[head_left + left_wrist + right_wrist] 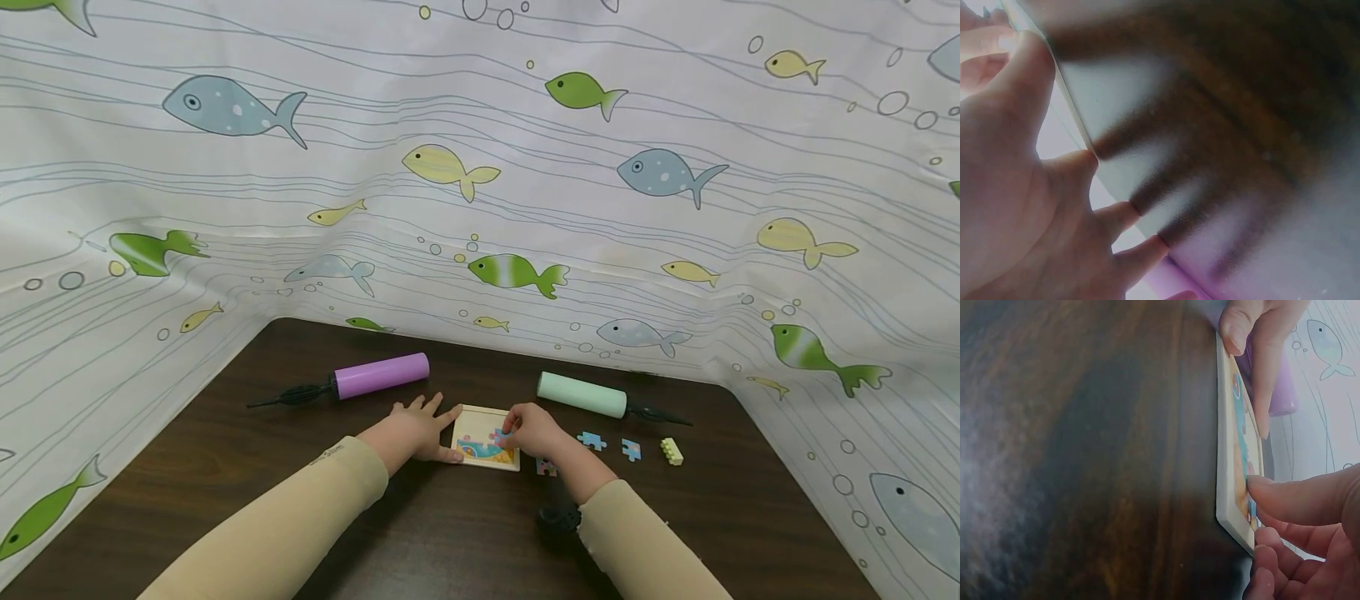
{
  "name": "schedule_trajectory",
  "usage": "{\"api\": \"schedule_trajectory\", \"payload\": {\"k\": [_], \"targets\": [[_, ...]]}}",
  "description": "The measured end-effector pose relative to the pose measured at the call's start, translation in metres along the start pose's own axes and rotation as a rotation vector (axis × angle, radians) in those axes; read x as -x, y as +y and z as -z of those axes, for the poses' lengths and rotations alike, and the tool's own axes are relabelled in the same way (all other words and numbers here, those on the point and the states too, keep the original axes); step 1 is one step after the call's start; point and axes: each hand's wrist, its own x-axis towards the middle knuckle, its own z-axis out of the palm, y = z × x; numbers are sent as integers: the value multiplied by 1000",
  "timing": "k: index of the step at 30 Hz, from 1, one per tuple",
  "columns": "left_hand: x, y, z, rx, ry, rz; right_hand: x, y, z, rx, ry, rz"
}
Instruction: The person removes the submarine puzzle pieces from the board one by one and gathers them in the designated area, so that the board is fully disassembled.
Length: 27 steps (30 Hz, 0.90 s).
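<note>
A shallow wooden puzzle tray (468, 463) lies on the table, its lower part filled with blue and orange picture pieces. My left hand (416, 429) rests at its left side with fingers spread, thumb and index finger touching the frame. In the left wrist view the left hand (1029, 162) has its fingertips on the table. Over the tray's right part, my right hand (534, 429) pinches a blue puzzle piece (502, 437). The right wrist view has the right hand (1316, 506) with its thumb low at the tray (1225, 456); its fingers partly hide the piece.
Loose puzzle pieces (592, 440) lie right of the tray, one (546, 467) close beside the right wrist. Further right is a pale yellow block (672, 452). Behind are a purple pump (382, 376) at left and a mint green pump (582, 395) at right. A fish-patterned sheet surrounds the table.
</note>
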Motion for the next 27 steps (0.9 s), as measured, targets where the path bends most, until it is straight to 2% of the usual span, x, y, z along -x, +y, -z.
{"api": "schedule_trajectory", "payload": {"k": [13,21,27], "targets": [[-4,-2,-4,-9,6,4,-3,0,-2,42,27,23],[-5,-2,-5,-12,12,3,-3,3,-3,-44,65,18],[-1,0,-2,-15,11,2,-1,6,-2,-101,32,67]]}}
